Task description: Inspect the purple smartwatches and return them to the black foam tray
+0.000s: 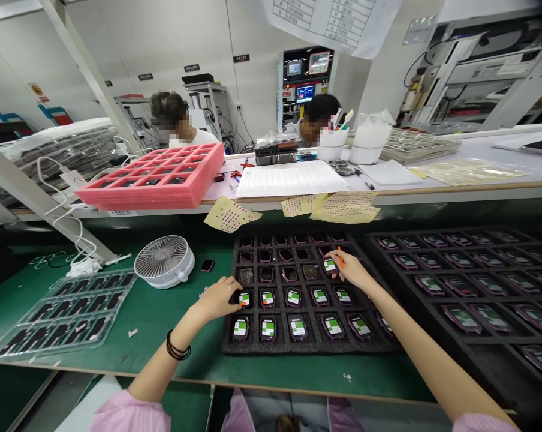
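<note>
This is a factory room with white panel walls and a test machine at the back; two co-workers sit far off there, well apart from the hands. The near table is covered by a green mat; on it lie a black foam tray and, just to the right, a larger black foam tray. Small watch-like devices sit in the pockets of both trays; in the first tray, the front rows carry green-and-white labels, while most of the back rows show none. The left hand lies low over a labelled device and its fingers touch it; it looks relaxed, but I cannot tell if it truly grasps. The right hand pinches a thin orange stick, with the fingers closed on it, just beside another labelled device. If the stick slips, its tip could scratch a device; a careless wrist could also push a device out of its pocket.
</note>
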The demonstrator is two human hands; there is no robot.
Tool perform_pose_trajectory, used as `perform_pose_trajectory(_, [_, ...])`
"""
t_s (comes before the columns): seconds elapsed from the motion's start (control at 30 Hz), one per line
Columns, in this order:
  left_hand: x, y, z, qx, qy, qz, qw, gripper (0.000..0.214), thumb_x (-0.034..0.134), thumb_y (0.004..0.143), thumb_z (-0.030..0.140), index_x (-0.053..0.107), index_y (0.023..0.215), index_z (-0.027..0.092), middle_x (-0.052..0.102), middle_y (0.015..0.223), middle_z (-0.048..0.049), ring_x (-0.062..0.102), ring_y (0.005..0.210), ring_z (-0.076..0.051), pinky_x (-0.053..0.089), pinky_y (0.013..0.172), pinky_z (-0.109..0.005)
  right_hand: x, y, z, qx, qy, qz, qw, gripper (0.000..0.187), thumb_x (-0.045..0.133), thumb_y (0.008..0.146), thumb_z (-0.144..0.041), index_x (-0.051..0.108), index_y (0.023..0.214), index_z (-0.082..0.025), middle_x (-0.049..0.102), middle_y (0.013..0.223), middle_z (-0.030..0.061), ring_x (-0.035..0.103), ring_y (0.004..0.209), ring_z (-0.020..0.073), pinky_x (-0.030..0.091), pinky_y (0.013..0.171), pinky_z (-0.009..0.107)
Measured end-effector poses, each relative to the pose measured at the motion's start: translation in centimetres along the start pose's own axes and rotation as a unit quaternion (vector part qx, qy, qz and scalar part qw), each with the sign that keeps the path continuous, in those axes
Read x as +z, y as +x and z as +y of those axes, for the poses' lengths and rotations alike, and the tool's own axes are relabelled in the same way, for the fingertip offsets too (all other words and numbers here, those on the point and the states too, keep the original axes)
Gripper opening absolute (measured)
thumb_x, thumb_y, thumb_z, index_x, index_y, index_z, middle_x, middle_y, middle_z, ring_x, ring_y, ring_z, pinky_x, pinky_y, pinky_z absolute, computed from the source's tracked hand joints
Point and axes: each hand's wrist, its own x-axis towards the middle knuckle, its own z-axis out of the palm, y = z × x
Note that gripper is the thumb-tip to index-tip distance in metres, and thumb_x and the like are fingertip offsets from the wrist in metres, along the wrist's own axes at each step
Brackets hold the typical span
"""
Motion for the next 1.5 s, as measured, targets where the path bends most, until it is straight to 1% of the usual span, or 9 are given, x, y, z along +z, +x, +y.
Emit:
perform_pose_trajectory(0.2, [1.7, 1.0, -0.2, 0.0, -0.006, 0.038, 0.999, 0.038, 0.071, 0.07, 0.027, 0.062, 0.105, 0.018, 0.059, 0.109, -0.0101, 0.053, 0.105, -0.031, 0.044, 0.088, -0.041, 1.2, -0.6, -4.3, -0.014, 0.137, -0.055, 0.989, 0.045, 0.055, 0.078, -0.055, 0.058, 0.099, -0.015, 0.062, 0.069, 0.0043, 0.063, 0.053, 0.0179, 0.042, 0.04, 0.025])
perform_pose_trajectory(0.3, [2.4, 1.1, -0.8, 0.006, -0.075, 0.074, 0.994, 0.037, 0.075, 0.063, 0.027, 0.062, 0.096, 0.018, 0.059, 0.104, -0.0072, 0.054, 0.1, -0.028, 0.046, 0.086, -0.038, 2.1, -1.4, -7.7, -0.016, 0.252, -0.097, 0.963, 0.045, 0.072, 0.071, -0.045, 0.06, 0.102, -0.015, 0.061, 0.072, 0.003, 0.062, 0.058, 0.0162, 0.04, 0.042, 0.024])
perform_pose_trajectory(0.4, [2.6, 1.2, -1.3, 0.01, -0.185, 0.129, 0.974, 0.038, 0.077, 0.059, 0.028, 0.058, 0.09, 0.019, 0.058, 0.103, -0.0059, 0.054, 0.1, -0.026, 0.045, 0.088, -0.039, 2.9, -2.0, -10.8, -0.044, 0.29, -0.13, 0.947, 0.05, 0.081, 0.063, -0.028, 0.06, 0.107, -0.017, 0.06, 0.074, 0.0001, 0.058, 0.061, 0.0125, 0.039, 0.044, 0.021])
perform_pose_trajectory(0.47, [2.2, 1.5, -1.2, 0.0, -0.304, 0.158, 0.939, 0.039, 0.076, 0.059, 0.029, 0.054, 0.09, 0.018, 0.059, 0.101, -0.006, 0.057, 0.093, -0.023, 0.047, 0.082, -0.037, 3.4, -2.1, -12.2, -0.067, 0.308, -0.139, 0.939, 0.052, 0.082, 0.06, -0.022, 0.059, 0.107, -0.019, 0.059, 0.076, -0.0013, 0.055, 0.06, 0.01, 0.037, 0.044, 0.02])
perform_pose_trajectory(0.63, [-1.0, 3.6, 1.7, 0.001, -0.584, 0.188, 0.79, 0.055, 0.08, 0.057, 0.03, 0.045, 0.097, 0.019, 0.061, 0.086, -0.0019, 0.06, 0.071, -0.013, 0.047, 0.062, -0.025, 3.9, -2.0, -13.2, -0.094, 0.328, -0.141, 0.929, 0.048, 0.081, 0.061, -0.022, 0.058, 0.103, -0.02, 0.057, 0.076, -0.0016, 0.054, 0.055, 0.0095, 0.032, 0.038, 0.019])
perform_pose_trajectory(0.8, [-4.5, 5.9, 5.8, 0.028, -0.661, 0.163, 0.732, 0.062, 0.08, 0.061, 0.028, 0.051, 0.114, 0.018, 0.063, 0.101, -0.0069, 0.062, 0.077, -0.012, 0.044, 0.057, -0.019, 3.2, -1.2, -12.1, -0.08, 0.346, -0.129, 0.926, 0.045, 0.078, 0.068, -0.028, 0.057, 0.106, -0.019, 0.06, 0.079, 0.0012, 0.062, 0.06, 0.0144, 0.041, 0.04, 0.021])
perform_pose_trajectory(1.0, [-5.2, 7.9, 7.3, 0.056, -0.66, 0.161, 0.731, 0.054, 0.073, 0.07, 0.037, 0.054, 0.118, 0.02, 0.063, 0.098, -0.0045, 0.063, 0.072, -0.011, 0.046, 0.055, -0.018, 2.5, -0.3, -11.5, -0.082, 0.342, -0.143, 0.925, 0.042, 0.077, 0.071, -0.032, 0.057, 0.107, -0.021, 0.064, 0.09, 0.0039, 0.069, 0.066, 0.0185, 0.053, 0.048, 0.026])
perform_pose_trajectory(1.2, [-4.6, 8.5, 6.6, 0.049, -0.602, 0.181, 0.776, 0.039, 0.056, 0.083, 0.047, 0.06, 0.109, 0.019, 0.062, 0.082, -0.0017, 0.061, 0.061, -0.01, 0.041, 0.046, -0.018, 3.1, 0.0, -11.5, -0.077, 0.319, -0.096, 0.94, 0.038, 0.069, 0.076, -0.048, 0.059, 0.096, -0.017, 0.061, 0.065, -0.0003, 0.062, 0.045, 0.0144, 0.045, 0.038, 0.023])
perform_pose_trajectory(1.5, [-4.5, 8.3, 6.2, 0.07, -0.583, 0.18, 0.789, 0.047, 0.062, 0.079, 0.048, 0.055, 0.114, 0.017, 0.062, 0.088, -0.0035, 0.061, 0.065, -0.011, 0.04, 0.047, -0.018, 3.4, -0.8, -12.1, -0.09, 0.291, -0.14, 0.942, 0.036, 0.068, 0.079, -0.041, 0.056, 0.107, -0.02, 0.061, 0.079, 0.0023, 0.068, 0.062, 0.0188, 0.05, 0.045, 0.026])
